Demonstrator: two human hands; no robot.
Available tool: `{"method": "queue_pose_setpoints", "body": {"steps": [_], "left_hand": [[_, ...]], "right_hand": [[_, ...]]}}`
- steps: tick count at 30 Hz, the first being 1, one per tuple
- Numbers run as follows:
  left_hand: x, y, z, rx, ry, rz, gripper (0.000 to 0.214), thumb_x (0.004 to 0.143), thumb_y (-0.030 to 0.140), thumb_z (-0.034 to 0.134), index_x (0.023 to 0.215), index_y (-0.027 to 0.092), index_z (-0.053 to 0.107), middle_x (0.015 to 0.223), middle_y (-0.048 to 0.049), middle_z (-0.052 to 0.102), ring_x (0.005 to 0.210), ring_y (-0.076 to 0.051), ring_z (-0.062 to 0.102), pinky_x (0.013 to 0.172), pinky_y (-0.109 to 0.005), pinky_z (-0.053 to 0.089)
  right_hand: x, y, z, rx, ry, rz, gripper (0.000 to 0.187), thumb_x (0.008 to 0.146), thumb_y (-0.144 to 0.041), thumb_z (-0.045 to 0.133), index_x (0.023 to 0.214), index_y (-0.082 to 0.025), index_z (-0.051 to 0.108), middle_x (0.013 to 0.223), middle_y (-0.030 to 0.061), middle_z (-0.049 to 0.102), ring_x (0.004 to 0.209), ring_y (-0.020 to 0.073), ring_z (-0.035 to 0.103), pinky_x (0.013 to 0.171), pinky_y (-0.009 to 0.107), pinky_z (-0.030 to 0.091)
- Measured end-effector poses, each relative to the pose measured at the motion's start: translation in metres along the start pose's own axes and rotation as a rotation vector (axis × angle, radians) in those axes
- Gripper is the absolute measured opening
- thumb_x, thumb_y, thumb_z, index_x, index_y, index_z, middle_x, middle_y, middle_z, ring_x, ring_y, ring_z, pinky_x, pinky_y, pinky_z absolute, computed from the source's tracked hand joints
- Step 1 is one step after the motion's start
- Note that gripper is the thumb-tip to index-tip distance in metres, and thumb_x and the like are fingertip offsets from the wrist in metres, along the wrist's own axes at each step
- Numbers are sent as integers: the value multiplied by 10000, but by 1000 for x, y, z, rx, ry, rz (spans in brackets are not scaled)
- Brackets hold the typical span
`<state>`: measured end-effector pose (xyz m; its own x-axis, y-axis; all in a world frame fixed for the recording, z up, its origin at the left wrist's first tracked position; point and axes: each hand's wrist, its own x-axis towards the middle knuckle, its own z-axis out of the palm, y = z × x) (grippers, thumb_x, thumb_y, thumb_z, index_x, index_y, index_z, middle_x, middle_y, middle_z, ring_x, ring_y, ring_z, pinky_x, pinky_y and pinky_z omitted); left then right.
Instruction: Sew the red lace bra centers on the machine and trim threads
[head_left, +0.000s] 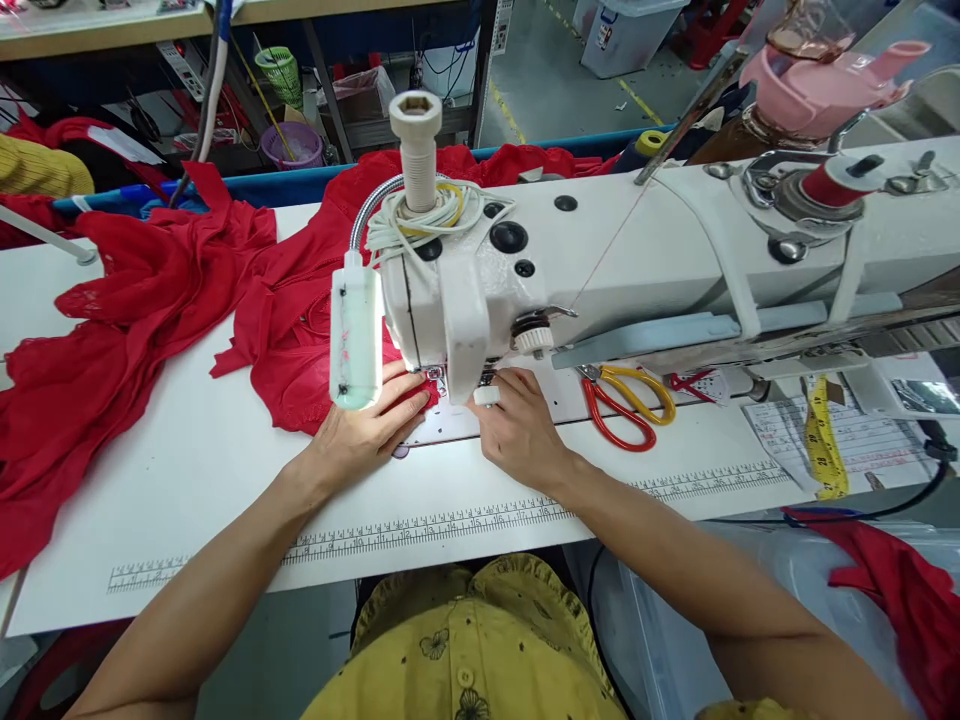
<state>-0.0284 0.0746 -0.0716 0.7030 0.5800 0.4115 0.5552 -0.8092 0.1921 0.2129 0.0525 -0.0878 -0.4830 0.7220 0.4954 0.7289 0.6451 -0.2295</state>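
Observation:
A white sewing machine [622,240] stands on the table, a small lit lamp [356,335] at its needle end. My left hand [375,420] lies with fingers stretched over the edge of red fabric [296,370], just left of the presser foot [435,374]. On the other side of the needle, my right hand [517,425] has its fingers curled together under the machine head. Whatever they pinch is hidden by the hand and the machine. Scissors [626,400] with one red and one yellow handle lie to the right of my right hand.
More red fabric [142,310] spreads over the left of the white table [202,480], which has a printed ruler along its front edge. At the right are a yellow tape measure [825,450] and written papers [780,435]. A red thread spool [832,183] sits on the machine.

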Motion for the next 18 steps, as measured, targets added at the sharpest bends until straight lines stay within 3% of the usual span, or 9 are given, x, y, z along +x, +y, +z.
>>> {"method": "queue_pose_setpoints", "body": {"steps": [4, 7, 14, 18], "left_hand": [[-2, 3, -1, 77, 41, 57, 291, 958, 78, 549, 1230, 147, 627, 1042, -113, 745, 1065, -246, 680, 767, -350, 512], [-5, 2, 0, 129, 11, 70, 279, 951, 66, 537, 1201, 134, 641, 1087, -130, 744, 1136, -278, 661, 815, -387, 523], [-12, 0, 4, 32, -45, 21, 393, 899, 3, 523, 1256, 137, 614, 1237, -140, 703, 1231, -293, 619, 945, -445, 541], [-13, -1, 5, -51, -125, -51, 421, 912, 19, 498, 1294, 167, 594, 1276, -130, 682, 1255, -277, 602, 990, -442, 533]], "right_hand": [[3, -1, 3, -16, -54, -22, 476, 793, 29, 453, 1119, -176, 732, 878, 86, 610, 868, 239, 454, 825, 368, 345], [4, -3, 4, -64, -128, -34, 604, 762, 39, 457, 1276, -190, 678, 877, 85, 615, 891, 253, 463, 836, 375, 333], [1, -6, 2, -159, -248, -47, 652, 771, 25, 473, 1372, -190, 607, 856, 82, 620, 894, 252, 502, 909, 405, 328], [0, -6, 0, -169, -245, -73, 624, 787, 18, 469, 1371, -158, 599, 872, 94, 625, 919, 255, 520, 919, 409, 337]]}}
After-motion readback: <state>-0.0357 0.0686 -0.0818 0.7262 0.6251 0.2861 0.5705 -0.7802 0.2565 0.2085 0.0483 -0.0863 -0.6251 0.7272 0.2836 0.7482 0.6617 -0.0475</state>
